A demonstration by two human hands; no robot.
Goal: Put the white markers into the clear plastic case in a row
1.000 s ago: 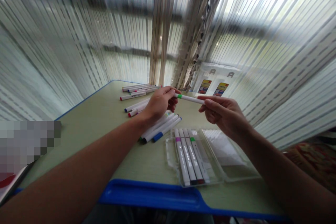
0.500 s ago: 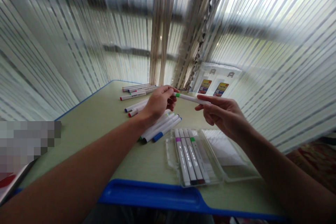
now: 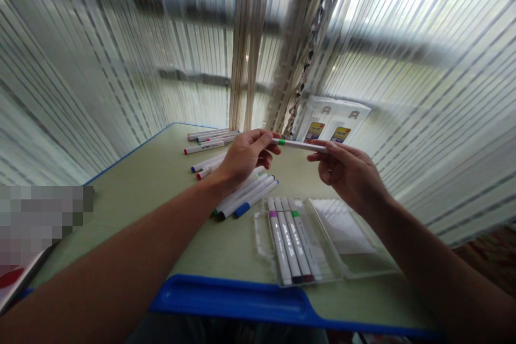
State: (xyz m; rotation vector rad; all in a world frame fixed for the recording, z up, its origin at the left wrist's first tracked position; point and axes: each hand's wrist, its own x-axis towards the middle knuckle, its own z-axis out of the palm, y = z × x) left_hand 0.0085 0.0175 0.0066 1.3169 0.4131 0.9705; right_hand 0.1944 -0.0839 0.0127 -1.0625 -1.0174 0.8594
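A white marker (image 3: 300,145) with a green band is held nearly level above the table, one end in each hand. My left hand (image 3: 250,155) pinches the end by the green band. At the other end, my right hand (image 3: 349,169) grips the white barrel between thumb and fingers. Below them lies an open clear plastic case (image 3: 332,266), its left half holding several white markers (image 3: 291,244) side by side. Loose markers (image 3: 250,193), one with a blue cap, lie partly behind my left forearm.
More loose markers (image 3: 209,137) lie toward the table's far side. Clear packaging with yellow labels (image 3: 342,134) stands at the back by the striped curtain (image 3: 193,54). A blue tray edge (image 3: 229,301) borders the near side of the green table (image 3: 129,188).
The marker has turned more level and shifted slightly right. My right hand has moved a little right and up, its fingers now curled closer around the barrel.
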